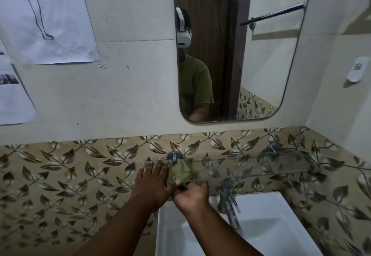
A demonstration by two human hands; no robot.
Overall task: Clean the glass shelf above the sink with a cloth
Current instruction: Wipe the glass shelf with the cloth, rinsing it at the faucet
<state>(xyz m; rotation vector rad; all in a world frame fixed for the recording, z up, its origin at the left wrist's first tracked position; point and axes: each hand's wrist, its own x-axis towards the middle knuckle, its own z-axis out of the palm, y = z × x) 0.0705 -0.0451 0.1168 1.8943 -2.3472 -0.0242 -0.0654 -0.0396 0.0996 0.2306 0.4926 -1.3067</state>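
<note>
Dim bathroom: leaf-patterned tiles (80, 175) under a cream wall (130, 95) and mirror (261, 65).

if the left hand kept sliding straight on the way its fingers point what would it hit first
Probably the metal shelf bracket on the leaf-patterned wall tile. The left hand lies flat on the glass shelf, fingers pointing up and slightly right toward it. Depth is hard to judge.

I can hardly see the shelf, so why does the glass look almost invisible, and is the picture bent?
In the head view, the glass shelf is see-through, so the leaf tiles show through it; only its pale edge and faint smudges stand out. The light is dim, without strong glare. The wide lens bends the mirror edges, and the tap looks slightly blurred.
</note>
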